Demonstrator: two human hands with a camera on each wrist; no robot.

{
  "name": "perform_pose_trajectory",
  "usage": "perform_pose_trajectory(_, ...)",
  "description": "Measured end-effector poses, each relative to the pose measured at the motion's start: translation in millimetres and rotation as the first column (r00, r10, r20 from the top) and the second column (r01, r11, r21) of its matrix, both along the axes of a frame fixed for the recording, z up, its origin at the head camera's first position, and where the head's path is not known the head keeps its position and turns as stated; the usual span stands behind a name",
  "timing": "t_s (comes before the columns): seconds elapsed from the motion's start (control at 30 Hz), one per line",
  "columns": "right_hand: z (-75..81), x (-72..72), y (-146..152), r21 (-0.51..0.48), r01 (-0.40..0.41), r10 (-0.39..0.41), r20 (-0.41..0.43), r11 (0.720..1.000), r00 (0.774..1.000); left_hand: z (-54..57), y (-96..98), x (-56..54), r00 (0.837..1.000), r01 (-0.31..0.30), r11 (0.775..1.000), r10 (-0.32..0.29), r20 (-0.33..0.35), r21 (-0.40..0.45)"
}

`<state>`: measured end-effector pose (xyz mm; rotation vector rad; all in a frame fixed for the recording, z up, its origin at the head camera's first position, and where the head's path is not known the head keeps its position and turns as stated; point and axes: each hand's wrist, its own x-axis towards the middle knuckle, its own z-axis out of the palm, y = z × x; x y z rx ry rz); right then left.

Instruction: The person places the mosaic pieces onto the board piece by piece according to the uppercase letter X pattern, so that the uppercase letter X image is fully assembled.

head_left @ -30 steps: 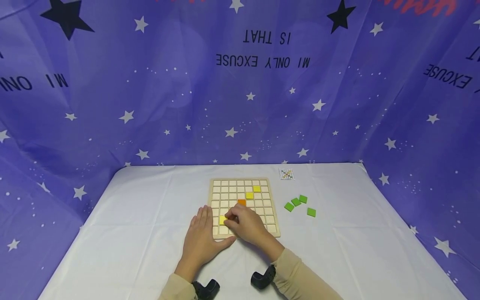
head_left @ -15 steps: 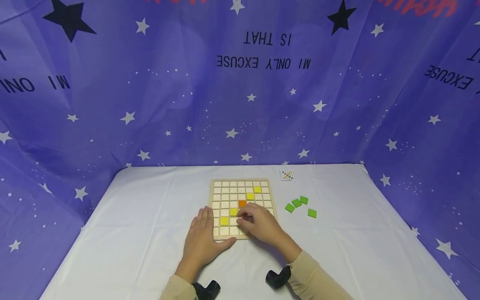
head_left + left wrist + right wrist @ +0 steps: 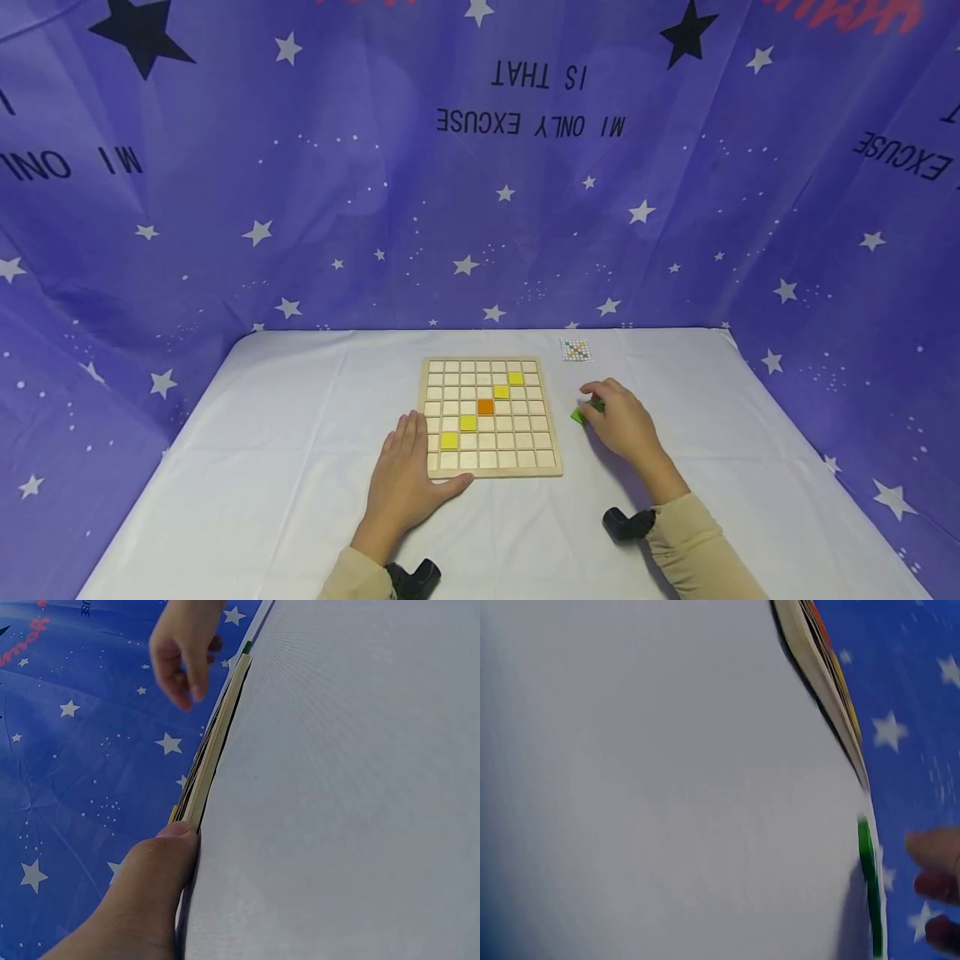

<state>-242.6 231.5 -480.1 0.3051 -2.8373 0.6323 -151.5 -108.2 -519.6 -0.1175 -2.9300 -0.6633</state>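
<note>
A square wooden grid board (image 3: 517,474) lies on the table, with yellow tiles (image 3: 449,440) and one orange tile (image 3: 486,407) in a diagonal line across its cells. My left hand (image 3: 405,475) rests at the board's near left corner, fingers straight along the left side. Its thumb (image 3: 150,877) touches the front edge in the left wrist view. To the right of the board, my right hand (image 3: 624,421) hovers over the green tiles (image 3: 577,414), fingers loosely bent and thumb apart from them. It covers most of those tiles. The right wrist view shows a gap between the fingers and the green tiles (image 3: 868,862).
A small card (image 3: 577,350) with a printed coloured grid lies beyond the board's far right corner. White cloth (image 3: 262,467) covers the table. A purple star-patterned curtain (image 3: 420,208) stands behind and at both sides.
My right hand has moved off the board, rightward to the green tiles. It has uncovered the board's lower right cells and a yellow tile. My left hand has stayed in place.
</note>
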Motion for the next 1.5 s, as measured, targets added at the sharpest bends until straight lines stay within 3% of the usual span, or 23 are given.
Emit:
perform_pose_trajectory(0.2, -2.9, -7.8, 36, 0.091, 0.114, -0.119, 0.043, 0.989, 0.992, 0.1, -0.3, 0.2, 1.000, -0.001, 1.000, 0.001, 0.007, -0.001)
perform_pose_trajectory(0.43, -6.9, -12.6, 47, 0.096, 0.112, -0.124, 0.136, 0.989, 0.983, -0.7, -0.6, 0.1, 1.000, -0.001, 1.000, 0.001, 0.005, -0.001)
perform_pose_trajectory(0.67, -14.5, -17.3, 48, -0.018, 0.095, -0.092, 0.148, 0.995, 0.985, -1.1, -0.1, -0.2, 1.000, -0.001, 1.000, 0.001, 0.005, -0.011)
perform_pose_trajectory(0.9, -17.3, -18.5, 44, -0.163, 0.146, -0.121, 0.150, 0.976, 0.981, 0.2, 0.3, -0.2, 1.000, -0.002, 1.000, 0.002, 0.000, -0.008)
perform_pose_trajectory(1.1, -11.8, -20.4, 26, -0.245, 0.140, -0.114, 0.121, 0.959, 0.986, 0.4, -0.6, -0.3, 1.000, -0.003, 1.000, 0.003, 0.008, -0.006)
perform_pose_trajectory(1.3, -8.0, -25.1, -7, -0.299, 0.086, -0.048, 0.132, 0.950, 0.990, 0.5, -1.5, -0.1, 1.000, -0.002, 1.000, 0.002, 0.002, -0.001)
perform_pose_trajectory(1.5, -2.6, -27.9, -53, -0.292, 0.006, 0.033, 0.128, 0.956, 0.991, 1.3, -1.7, 0.9, 1.000, -0.002, 1.000, 0.002, -0.010, -0.003)
